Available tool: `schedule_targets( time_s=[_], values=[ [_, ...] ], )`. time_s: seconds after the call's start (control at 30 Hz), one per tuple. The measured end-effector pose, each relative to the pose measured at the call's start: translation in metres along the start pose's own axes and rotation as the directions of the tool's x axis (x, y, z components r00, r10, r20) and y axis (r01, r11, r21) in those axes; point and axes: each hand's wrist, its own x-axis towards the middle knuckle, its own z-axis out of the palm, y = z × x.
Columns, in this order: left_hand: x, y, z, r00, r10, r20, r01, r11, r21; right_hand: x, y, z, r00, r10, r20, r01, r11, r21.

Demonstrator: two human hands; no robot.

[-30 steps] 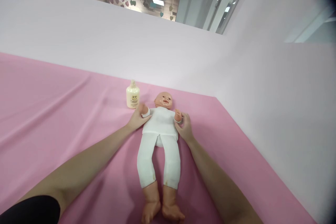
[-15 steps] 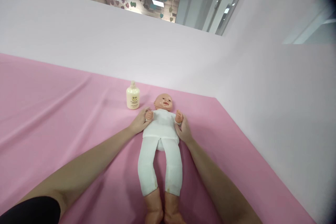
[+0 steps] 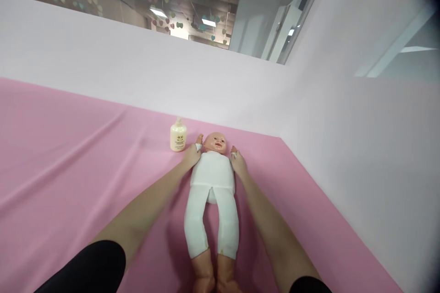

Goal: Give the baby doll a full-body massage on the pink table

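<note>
Head view: one picture, looking forward and down along both forearms.
Doll: the doll [image 3: 213,178] lies on its back on the pink sheet [image 3: 68,155], head away from the camera, near the far right corner where the two white walls meet.
Doll's clothes: white top and white leggings; bare head, bare lower legs.
Doll's arms: both raised beside the head; only the small hands and white cuffs show above the person's hands.
Left hand: the left hand [image 3: 191,155] is closed around the doll's arm on that side, at the shoulder; the fingers wrap it, though each finger is too small to tell apart.
Right hand: the right hand [image 3: 238,165] grips the doll's other arm in the same way, fingers curled round it, fingertips hidden behind the arm.
Bottle: a cream bottle [image 3: 178,136] stands upright on the sheet just beside the left hand and the doll's head; whether it touches the hand I cannot tell. Its label print is too small to read.
Cut off: the doll's feet run out of the bottom edge; the person's upper arms, in black sleeves, are cropped there too.
Blur: the left forearm is smeared.
Walls: a white wall [image 3: 172,78] stands behind the sheet, a second on the right.
Beyond: ceiling lights and small hanging shapes above the wall, hard to make out.
Corner: the top right corner is dark.
</note>
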Motion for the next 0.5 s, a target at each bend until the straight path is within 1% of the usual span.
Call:
schedule_targets(
  time_s=[0.07, 0.1, 0.17, 0.23, 0.3, 0.37, 0.43, 0.5],
  values=[
    [0.002, 0.001, 0.000, 0.999, -0.027, 0.024, 0.025, 0.996, 0.086, 0.003, -0.001, 0.001, 1.000, 0.010, 0.000, -0.010, 1.000, -0.008],
    [0.002, 0.002, -0.001, 0.999, -0.037, 0.028, 0.035, 0.996, 0.083, 0.003, -0.002, 0.001, 1.000, 0.004, -0.006, -0.004, 1.000, -0.007],
    [0.000, 0.003, -0.004, 0.999, -0.035, 0.009, 0.035, 0.999, 0.008, 0.000, -0.002, -0.001, 0.999, -0.026, -0.041, 0.027, 0.999, 0.028],
    [-0.007, 0.004, -0.008, 0.998, 0.011, -0.054, -0.016, 0.995, -0.093, -0.008, -0.003, -0.005, 0.989, -0.105, -0.102, 0.118, 0.985, 0.128],
    [-0.018, 0.004, -0.013, 0.985, 0.111, -0.134, -0.131, 0.980, -0.147, -0.020, -0.003, -0.012, 0.963, -0.211, -0.169, 0.247, 0.940, 0.236],
    [-0.034, 0.002, -0.018, 0.953, 0.249, -0.171, -0.272, 0.953, -0.130, -0.036, -0.002, -0.020, 0.931, -0.308, -0.197, 0.353, 0.898, 0.262],
    [-0.052, -0.002, -0.021, 0.912, 0.387, -0.134, -0.400, 0.912, -0.088, -0.054, 0.000, -0.028, 0.902, -0.389, -0.189, 0.423, 0.884, 0.200],
    [-0.069, -0.009, -0.022, 0.862, 0.502, -0.066, -0.506, 0.860, -0.069, -0.072, 0.004, -0.034, 0.868, -0.476, -0.141, 0.491, 0.866, 0.096]
  ],
)
